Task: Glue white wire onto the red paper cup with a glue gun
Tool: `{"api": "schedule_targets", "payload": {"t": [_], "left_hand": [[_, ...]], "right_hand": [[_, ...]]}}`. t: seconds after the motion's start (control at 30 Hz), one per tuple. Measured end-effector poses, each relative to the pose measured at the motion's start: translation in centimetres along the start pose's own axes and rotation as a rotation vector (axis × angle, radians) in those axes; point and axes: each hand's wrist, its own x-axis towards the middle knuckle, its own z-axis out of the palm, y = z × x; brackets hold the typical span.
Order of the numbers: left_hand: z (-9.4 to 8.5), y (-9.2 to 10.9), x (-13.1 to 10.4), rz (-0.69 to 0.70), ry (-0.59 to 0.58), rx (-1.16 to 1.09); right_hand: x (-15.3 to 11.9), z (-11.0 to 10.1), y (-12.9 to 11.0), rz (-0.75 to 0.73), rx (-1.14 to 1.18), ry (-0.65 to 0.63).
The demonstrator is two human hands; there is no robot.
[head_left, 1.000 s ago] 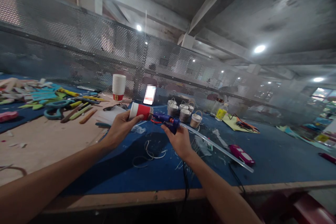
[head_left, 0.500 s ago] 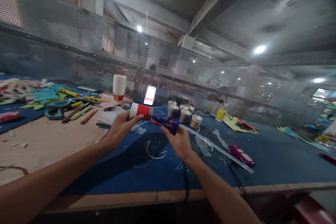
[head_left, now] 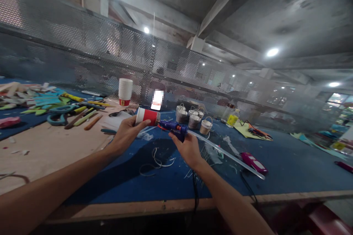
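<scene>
My left hand [head_left: 128, 132] is closed around a red and white paper cup [head_left: 147, 116], held on its side above the table. In my right hand [head_left: 189, 148] is a blue glue gun [head_left: 175, 126], gripped by its handle. Its nozzle is at the cup's base end; whether it touches cannot be made out. A long clear glue stick [head_left: 228, 154] sticks out from the back of the gun towards the lower right. Loose white string [head_left: 158, 159] lies on the blue table surface below.
Small handled buckets [head_left: 194, 120] stand behind the gun. A stack of paper cups [head_left: 125, 91] is at the back left, near scissors [head_left: 59, 114] and several tools. To the right lie a magenta device [head_left: 253, 162] and a yellow-labelled bottle [head_left: 233, 118]. A perforated metal screen [head_left: 132, 51] runs behind.
Almost nothing differs. The glue gun and its stick have shifted very slightly to the left, while the cup stays nearly in place.
</scene>
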Motion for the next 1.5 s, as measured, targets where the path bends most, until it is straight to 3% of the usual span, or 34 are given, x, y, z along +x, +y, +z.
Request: {"api": "schedule_targets", "payload": {"t": [0.67, 1.1, 1.2, 1.33, 1.5], "left_hand": [[0.0, 0.5, -0.2, -0.007, 0.001, 0.017], [-0.1, -0.1, 0.3, -0.023, 0.038, -0.061], [0.0, 0.0, 0.3, -0.084, 0.040, -0.115], [0.0, -0.7, 0.6, -0.073, 0.000, -0.202], [-0.1, -1.4, 0.8, -0.152, -0.020, -0.247]], "right_hand": [[0.0, 0.1, 0.1, -0.037, 0.021, -0.001], [0.1, -0.5, -0.4, 0.071, 0.068, -0.004], [0.4, -0.7, -0.3, 0.171, 0.250, -0.054], [1.0, -0.9, -0.3, 0.295, 0.661, -0.116], [1.9, -1.7, -0.3, 0.388, 1.083, -0.274]]}}
